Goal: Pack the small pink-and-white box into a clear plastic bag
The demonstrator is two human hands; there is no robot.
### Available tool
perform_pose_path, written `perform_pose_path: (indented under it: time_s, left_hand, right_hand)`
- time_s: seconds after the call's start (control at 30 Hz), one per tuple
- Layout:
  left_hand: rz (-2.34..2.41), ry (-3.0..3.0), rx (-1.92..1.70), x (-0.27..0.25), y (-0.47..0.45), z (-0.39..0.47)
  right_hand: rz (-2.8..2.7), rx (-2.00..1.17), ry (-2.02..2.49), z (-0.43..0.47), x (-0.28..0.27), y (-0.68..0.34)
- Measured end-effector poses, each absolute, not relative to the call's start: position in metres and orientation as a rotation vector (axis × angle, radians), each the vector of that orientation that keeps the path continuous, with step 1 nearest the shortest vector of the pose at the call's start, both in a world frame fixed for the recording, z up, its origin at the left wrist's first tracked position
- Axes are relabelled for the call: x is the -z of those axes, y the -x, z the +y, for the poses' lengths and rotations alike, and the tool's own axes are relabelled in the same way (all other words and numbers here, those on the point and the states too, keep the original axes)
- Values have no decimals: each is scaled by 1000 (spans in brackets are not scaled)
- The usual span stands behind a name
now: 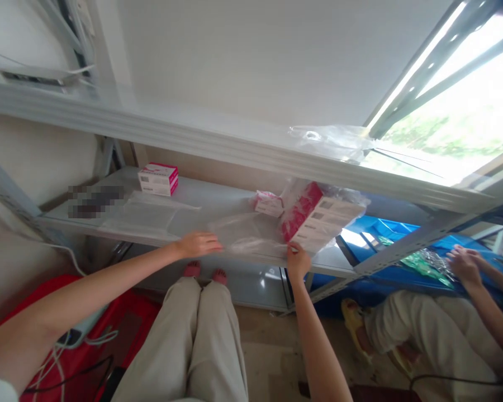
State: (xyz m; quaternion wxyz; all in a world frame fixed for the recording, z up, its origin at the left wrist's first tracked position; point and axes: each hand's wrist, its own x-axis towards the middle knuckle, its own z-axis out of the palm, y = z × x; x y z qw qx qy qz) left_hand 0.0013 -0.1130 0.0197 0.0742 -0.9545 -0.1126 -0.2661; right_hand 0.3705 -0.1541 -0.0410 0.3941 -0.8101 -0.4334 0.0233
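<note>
A clear plastic bag (247,231) lies flat on the grey shelf in front of me. My left hand (199,244) rests at its left edge, fingers stretched out and holding nothing that I can see. At the bag's right corner, the thumb and fingers of my right hand (297,261) are pinched together on the plastic. Just beyond that hand stands a plastic-wrapped pack of pink-and-white boxes (318,218). A small pink-and-white box (269,204), wrapped in film, sits behind the bag. Further left are another clear bag (138,215) and stacked pink-and-white boxes (158,178).
An upper shelf beam (193,142) crosses above my hands, with crumpled plastic (331,139) on it. To the left, a red container (129,324) and cables stand low. At right, another person's hands (465,265) are over a blue bin (389,226) with green packets (427,262).
</note>
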Motion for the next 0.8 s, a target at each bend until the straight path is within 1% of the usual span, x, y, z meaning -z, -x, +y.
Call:
perform_pose_path:
  time_s: [0.07,0.1,0.17,0.23,0.3,0.37,0.43,0.5,0.6,0.7,0.8]
  left_hand:
    - [-392,2994,741,-14,-12,-119]
    - [-493,3045,731,-13,-17,-120]
    - [-844,3061,757,-13,-25,-116]
    - [-1218,2953,800,-13,-28,-103]
    - [-1458,2859,755,-10,-26,-84]
    - [-1610,2846,677,-2,-21,-65]
    - [-1740,2864,715,9,-17,-49]
    - [-1891,2911,886,19,-15,-37]
    - [-2265,2976,1307,28,-16,-23]
    - [-2507,2848,1707,30,-14,-11]
    - [-2565,2654,1943,29,-5,0]
  right_hand:
    - [-1129,99,2150,-162,35,-368]
    - [-1147,150,2160,-166,33,-366]
    - [-1184,276,2131,-176,31,-360]
    - [-1224,444,2068,-189,33,-349]
    - [-1312,583,1976,-207,40,-332]
    - [-1522,634,1853,-226,50,-309]
    - [-1835,580,1721,-240,59,-284]
    - [-2093,464,1641,-245,66,-262]
    - [-2244,338,1596,-234,65,-245]
    - [-2242,318,1521,-214,55,-241]
    - [-2107,346,1490,-193,41,-238]
